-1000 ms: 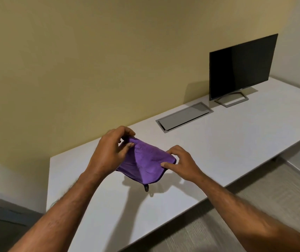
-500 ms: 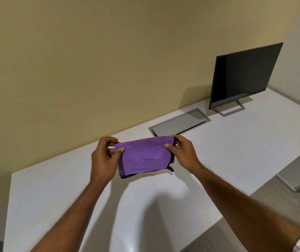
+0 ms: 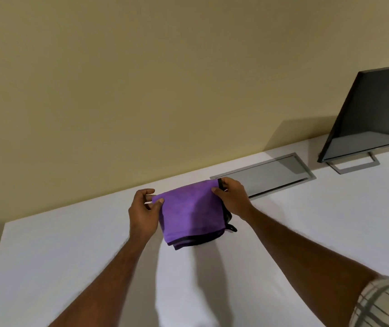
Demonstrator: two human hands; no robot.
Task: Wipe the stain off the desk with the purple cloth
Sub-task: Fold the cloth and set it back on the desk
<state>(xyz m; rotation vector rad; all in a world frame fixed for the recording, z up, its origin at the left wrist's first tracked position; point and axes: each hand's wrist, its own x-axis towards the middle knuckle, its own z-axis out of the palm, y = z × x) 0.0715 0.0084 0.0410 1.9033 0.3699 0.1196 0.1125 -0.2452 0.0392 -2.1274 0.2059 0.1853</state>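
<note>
Just in front of the grey cable hatch (image 3: pixel 271 177), the left hand (image 3: pixel 142 214) and right hand (image 3: pixel 232 197) are pinching the folded purple cloth's (image 3: pixel 191 211) top corners, holding it above the white desk (image 3: pixel 318 232).

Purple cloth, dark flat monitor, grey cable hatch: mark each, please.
purple cloth (image 3: pixel 190 208), head view, middle of the folded face.
dark flat monitor (image 3: pixel 375 114), head view, screen centre.
grey cable hatch (image 3: pixel 273 177), head view, lid middle.

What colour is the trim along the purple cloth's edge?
Black, running along the lower and right edges of the purple cloth, seen in the head view.
</note>
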